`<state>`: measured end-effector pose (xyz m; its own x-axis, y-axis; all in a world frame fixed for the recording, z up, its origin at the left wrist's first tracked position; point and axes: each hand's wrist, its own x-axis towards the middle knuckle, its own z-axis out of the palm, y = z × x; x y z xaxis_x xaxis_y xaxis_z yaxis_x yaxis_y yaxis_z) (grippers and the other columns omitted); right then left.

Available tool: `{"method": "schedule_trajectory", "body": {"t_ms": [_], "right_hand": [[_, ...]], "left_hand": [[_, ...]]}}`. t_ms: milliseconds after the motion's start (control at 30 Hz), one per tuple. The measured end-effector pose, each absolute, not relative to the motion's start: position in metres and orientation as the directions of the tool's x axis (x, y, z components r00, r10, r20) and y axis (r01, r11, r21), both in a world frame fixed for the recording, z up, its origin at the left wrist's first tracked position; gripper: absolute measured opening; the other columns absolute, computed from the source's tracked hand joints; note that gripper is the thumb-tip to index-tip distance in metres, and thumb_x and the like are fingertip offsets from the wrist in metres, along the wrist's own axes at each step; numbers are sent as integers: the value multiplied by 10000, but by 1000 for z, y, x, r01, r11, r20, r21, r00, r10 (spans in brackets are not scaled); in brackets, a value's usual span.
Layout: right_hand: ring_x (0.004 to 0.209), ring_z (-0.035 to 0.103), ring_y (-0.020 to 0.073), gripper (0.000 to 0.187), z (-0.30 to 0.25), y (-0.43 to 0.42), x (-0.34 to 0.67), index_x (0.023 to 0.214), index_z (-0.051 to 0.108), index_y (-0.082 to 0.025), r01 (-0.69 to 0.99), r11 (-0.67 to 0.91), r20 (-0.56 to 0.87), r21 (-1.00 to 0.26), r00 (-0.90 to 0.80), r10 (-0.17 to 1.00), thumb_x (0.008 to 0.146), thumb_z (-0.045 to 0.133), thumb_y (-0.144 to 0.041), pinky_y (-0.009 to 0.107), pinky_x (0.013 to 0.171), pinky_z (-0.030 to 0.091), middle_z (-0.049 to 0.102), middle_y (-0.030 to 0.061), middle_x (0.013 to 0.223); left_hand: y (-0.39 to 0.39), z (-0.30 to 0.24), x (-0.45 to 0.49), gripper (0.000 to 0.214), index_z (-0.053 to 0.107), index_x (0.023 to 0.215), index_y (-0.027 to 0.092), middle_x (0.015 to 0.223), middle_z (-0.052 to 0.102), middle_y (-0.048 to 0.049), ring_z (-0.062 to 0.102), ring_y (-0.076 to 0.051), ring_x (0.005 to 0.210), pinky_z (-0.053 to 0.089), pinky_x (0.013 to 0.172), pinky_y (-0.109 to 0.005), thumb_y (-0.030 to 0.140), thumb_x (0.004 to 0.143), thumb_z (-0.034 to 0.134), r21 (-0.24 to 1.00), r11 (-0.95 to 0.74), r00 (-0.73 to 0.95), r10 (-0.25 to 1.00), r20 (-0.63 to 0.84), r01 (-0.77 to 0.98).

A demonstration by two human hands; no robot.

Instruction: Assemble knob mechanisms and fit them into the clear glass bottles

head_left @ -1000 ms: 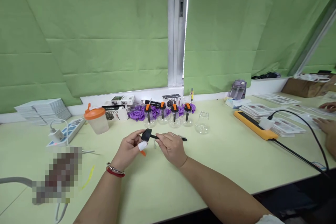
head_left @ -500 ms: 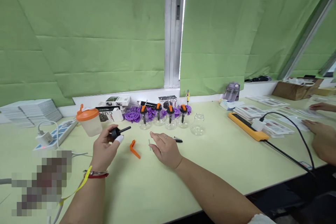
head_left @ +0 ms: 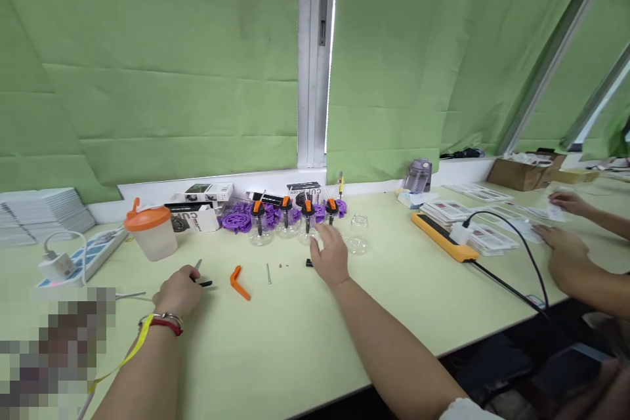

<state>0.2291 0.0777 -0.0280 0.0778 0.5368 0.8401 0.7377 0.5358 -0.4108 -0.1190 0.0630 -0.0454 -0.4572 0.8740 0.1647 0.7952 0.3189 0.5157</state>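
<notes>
My left hand [head_left: 177,292] is low over the table at left, fingers curled round a black cap with a stem [head_left: 205,284]; most of the cap is hidden by the hand. An orange bent lever [head_left: 239,283] lies just right of it. Further right are a metal pin [head_left: 268,273] and two tiny pieces [head_left: 284,266]. My right hand [head_left: 329,256] reaches forward, thumb apart from the fingers, with nothing visible in it. It is beside a black brush [head_left: 309,262] and partly covers a glass jar with black-and-orange top [head_left: 308,213].
More such jars [head_left: 259,223] and an open glass jar [head_left: 358,236] stand ahead, before purple plastic parts [head_left: 239,220] and boxes [head_left: 197,218]. An orange-lidded cup [head_left: 156,236] is at left, a yellow power strip [head_left: 443,236] at right. Another person's hands [head_left: 561,243] handle papers.
My left hand has lowered toward the table and turned over, with the black cap. My right hand has moved right and forward, away from the pin. The view has shifted slightly right.
</notes>
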Motion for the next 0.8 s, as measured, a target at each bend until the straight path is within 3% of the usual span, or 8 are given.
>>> {"method": "schedule_trajectory", "body": {"t_ms": [133,233,333,433,533,633,733,800], "right_hand": [[1241,366,296,549,-17,90,268,1259,411,-122,746,250,747,-617,456,484,742,552,-243,481,1037,293,458,179,1275],[1274,311,355,798,-21,100,294,1348,272,-116,606,-70,463,-793,672,578,657,631,-293,500,1009,299,348,211,1376],[1226,377,391,921,-34,112,314,1383,234,-154,489,-344,135,-802,709,692,605,680,-364,492,949,354,413,202,1346],[1170,465,347,879,-45,123,328,1389,226,-170,500,-438,13,-747,670,742,663,633,-450,443,925,380,511,171,1263],[1167,479,321,852,-49,128,338,1378,249,-180,538,-462,26,-705,670,742,678,621,-491,423,930,380,524,158,1254],[1199,435,345,923,-44,123,339,1390,230,-148,560,-463,87,-687,696,713,651,652,-504,454,954,359,453,199,1319],[1322,233,372,950,-27,118,327,1419,164,-107,735,-291,422,-612,615,666,686,647,-470,501,1022,270,234,234,1453],[1361,149,339,773,-13,121,314,1414,214,-138,891,-34,661,-452,360,658,781,571,-401,515,1047,226,188,197,1481]], "left_hand": [[62,-34,-114,240,587,748,242,743,670,-94,622,-365,814,382,765,-530,165,522,559,444,393,-464,884,60,805],[61,-30,-111,231,600,736,239,753,680,-97,618,-365,824,379,769,-532,181,518,557,450,382,-451,891,54,807],[62,-29,-111,229,610,722,241,747,685,-99,612,-372,827,374,770,-541,192,503,561,439,389,-457,888,56,810],[62,-29,-109,228,608,720,239,735,684,-96,609,-369,817,374,771,-549,195,502,560,441,380,-457,886,78,813],[58,-24,-100,252,602,733,233,782,679,-101,599,-367,864,385,788,-535,164,495,556,438,351,-447,884,137,828],[51,-16,-84,282,595,775,216,1022,638,-137,524,-390,1042,389,838,-525,150,503,561,424,254,-410,849,332,869],[44,-11,-68,210,553,784,209,1064,613,-123,497,-357,1086,385,903,-490,179,576,553,440,124,-364,776,515,889],[40,-9,-60,151,513,766,214,1039,618,-97,516,-306,1068,359,962,-455,182,619,525,419,11,-295,726,621,908]]}}
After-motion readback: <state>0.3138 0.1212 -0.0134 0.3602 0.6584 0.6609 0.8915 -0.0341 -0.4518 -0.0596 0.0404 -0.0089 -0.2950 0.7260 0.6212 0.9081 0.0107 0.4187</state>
